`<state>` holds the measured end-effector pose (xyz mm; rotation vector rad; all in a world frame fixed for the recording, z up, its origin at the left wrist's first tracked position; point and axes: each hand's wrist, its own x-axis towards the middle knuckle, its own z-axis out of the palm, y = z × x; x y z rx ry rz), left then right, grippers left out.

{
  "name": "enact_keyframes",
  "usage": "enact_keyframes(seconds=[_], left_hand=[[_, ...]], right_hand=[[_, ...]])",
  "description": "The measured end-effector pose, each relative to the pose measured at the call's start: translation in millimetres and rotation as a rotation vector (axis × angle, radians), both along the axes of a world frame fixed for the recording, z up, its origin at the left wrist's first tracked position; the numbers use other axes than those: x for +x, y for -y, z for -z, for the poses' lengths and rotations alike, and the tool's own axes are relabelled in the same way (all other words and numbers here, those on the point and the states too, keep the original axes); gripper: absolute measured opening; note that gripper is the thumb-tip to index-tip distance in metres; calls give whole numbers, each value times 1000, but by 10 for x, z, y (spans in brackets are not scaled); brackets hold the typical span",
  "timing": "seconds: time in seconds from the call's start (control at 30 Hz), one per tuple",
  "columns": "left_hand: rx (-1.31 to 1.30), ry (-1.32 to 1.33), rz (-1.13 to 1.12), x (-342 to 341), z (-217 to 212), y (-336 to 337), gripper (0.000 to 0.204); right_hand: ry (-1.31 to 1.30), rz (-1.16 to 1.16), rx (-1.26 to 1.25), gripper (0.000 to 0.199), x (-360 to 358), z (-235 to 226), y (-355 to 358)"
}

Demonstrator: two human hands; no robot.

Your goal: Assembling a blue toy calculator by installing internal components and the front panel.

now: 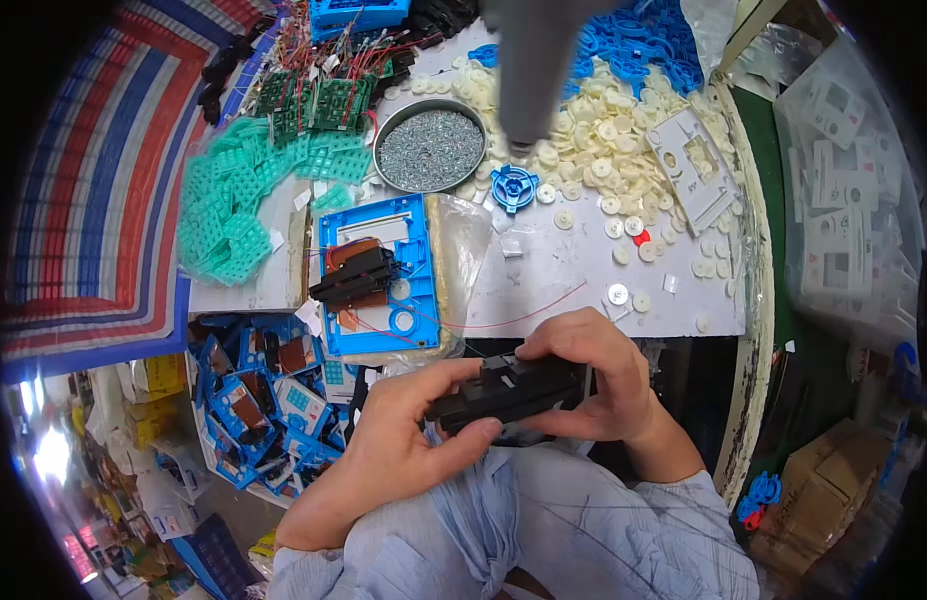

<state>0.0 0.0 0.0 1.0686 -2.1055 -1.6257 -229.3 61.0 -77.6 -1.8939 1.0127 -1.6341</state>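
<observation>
Between my two hands, over my lap, is a black plastic mechanism [514,390] with a blocky, ridged body. My left hand [419,420] grips its left end, thumb along the near side. At the other end my right hand [599,375] holds it, fingers over the top and thumb below. Just beyond, on a padded block, lies an open blue plastic housing [414,270] with a brown board and thin red wires. Another black plastic part [356,277] rests across that housing. A blue round part with spokes [514,187] lies farther off on the table.
A round metal tin of small screws [431,147] stands behind the housing. Cream plastic discs [604,150] spread to the right, near a white panel [694,170]. Green keypads [224,205] and circuit boards [324,105] pile left. A grey tool [532,80] hangs overhead. Blue housings [274,410] fill a lower bin.
</observation>
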Motion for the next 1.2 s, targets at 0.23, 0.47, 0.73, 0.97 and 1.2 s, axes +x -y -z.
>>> enact_keyframes(seconds=[0.23,0.47,0.73,0.97,1.2], left_hand=[[-150,2,46,133,51,86,54],[-113,-17,68,306,179,261,62],[-300,78,-83,648,218,572,62],[-739,223,-219,1028,604,1059,57],[-793,41,-71,1147,898,1217,47]], right_hand=[[-5,9,32,74,119,-43,62],[-77,40,32,68,273,-61,227],[-285,206,183,53,76,-29,326],[-322,604,505,51,-255,235,363],[-457,638,631,46,-248,265,514]])
